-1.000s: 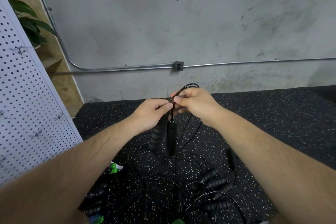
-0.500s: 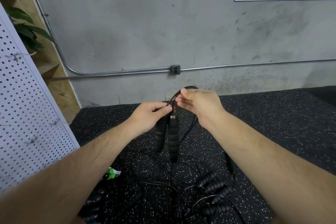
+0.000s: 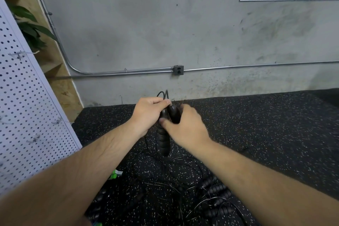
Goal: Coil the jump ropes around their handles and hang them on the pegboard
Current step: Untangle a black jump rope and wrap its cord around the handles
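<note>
Between the left hand [image 3: 147,113] and right hand [image 3: 186,129], both curled around them, hang the black ribbed jump rope handles [image 3: 163,143], pressed side by side (thin cord [image 3: 162,93] loops above the left hand).

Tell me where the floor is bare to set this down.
Bare mat lies right of your right hand up to the wall, and in a strip between pegboard and left hand. Below the held handles, loose ropes crowd it.
</note>
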Demonstrator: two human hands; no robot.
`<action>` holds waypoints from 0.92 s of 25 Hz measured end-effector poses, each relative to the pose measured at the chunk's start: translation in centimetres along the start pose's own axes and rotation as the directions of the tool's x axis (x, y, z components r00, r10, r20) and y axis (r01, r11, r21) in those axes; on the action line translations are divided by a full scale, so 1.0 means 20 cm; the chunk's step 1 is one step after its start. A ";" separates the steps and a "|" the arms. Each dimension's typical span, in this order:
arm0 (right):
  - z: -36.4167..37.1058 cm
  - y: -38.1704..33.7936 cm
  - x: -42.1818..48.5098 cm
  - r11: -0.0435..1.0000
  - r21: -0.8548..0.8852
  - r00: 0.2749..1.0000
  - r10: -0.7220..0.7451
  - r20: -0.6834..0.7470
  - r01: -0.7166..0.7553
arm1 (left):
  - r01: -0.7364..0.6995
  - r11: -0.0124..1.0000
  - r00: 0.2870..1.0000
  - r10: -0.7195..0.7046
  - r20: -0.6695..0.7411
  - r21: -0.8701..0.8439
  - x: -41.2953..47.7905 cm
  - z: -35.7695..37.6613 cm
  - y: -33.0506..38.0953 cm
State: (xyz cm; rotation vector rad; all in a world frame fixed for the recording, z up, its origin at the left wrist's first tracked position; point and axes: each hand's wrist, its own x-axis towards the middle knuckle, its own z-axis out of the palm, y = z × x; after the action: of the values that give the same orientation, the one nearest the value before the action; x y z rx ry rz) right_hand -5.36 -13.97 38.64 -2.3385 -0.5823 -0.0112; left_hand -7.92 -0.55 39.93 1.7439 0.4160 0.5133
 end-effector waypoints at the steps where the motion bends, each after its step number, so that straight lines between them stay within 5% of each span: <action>1: 0.05 -0.01 -0.04 0.992 -0.125 1.000 0.004 0.014 -0.002 | 0.035 0.999 0.998 -0.036 -0.050 -0.033 0.01 0.00 0.00; 4: 0.17 0.00 -0.07 0.954 -0.301 1.000 0.004 0.001 -0.004 | 0.101 0.981 0.987 -0.120 -0.106 -0.168 0.03 0.02 -0.01; 9: 0.12 0.04 0.03 0.970 -0.228 0.996 -0.088 0.015 0.089 | 0.125 0.961 0.988 -0.143 -0.058 -0.246 0.04 0.00 -0.01; 11: 0.06 0.06 0.07 0.939 -0.314 0.989 -0.145 0.021 0.144 | 0.102 0.994 0.995 -0.102 -0.010 0.026 0.04 -0.06 -0.01; 12: 0.04 0.07 0.09 0.909 -0.376 0.983 -0.183 0.025 0.179 | 0.033 0.949 0.999 -0.027 -0.022 0.313 0.04 -0.10 0.00; 14: -0.01 0.09 0.14 0.838 -0.478 0.961 -0.271 0.053 0.263 | -0.215 0.664 0.962 0.270 0.038 0.716 0.04 -0.18 0.00; 16: -0.04 0.10 0.16 0.779 -0.523 0.933 -0.343 0.106 0.346 | -0.482 0.484 0.865 0.394 0.310 0.730 0.03 -0.23 0.01; 18: -0.06 0.10 0.18 0.722 -0.558 0.905 -0.401 0.143 0.408 | -0.606 0.350 0.795 0.305 0.525 0.714 0.01 -0.22 0.01; 23: -0.04 0.06 0.17 0.670 -0.566 0.860 -0.487 0.154 0.481 | -0.612 0.027 0.731 0.400 0.553 0.790 0.04 -0.14 -0.04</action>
State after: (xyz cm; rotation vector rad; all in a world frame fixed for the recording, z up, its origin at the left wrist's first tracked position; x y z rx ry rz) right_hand -1.68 -13.83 39.09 -2.6786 -1.3514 -0.5268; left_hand -8.90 2.34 39.84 3.2505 -0.2002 0.6507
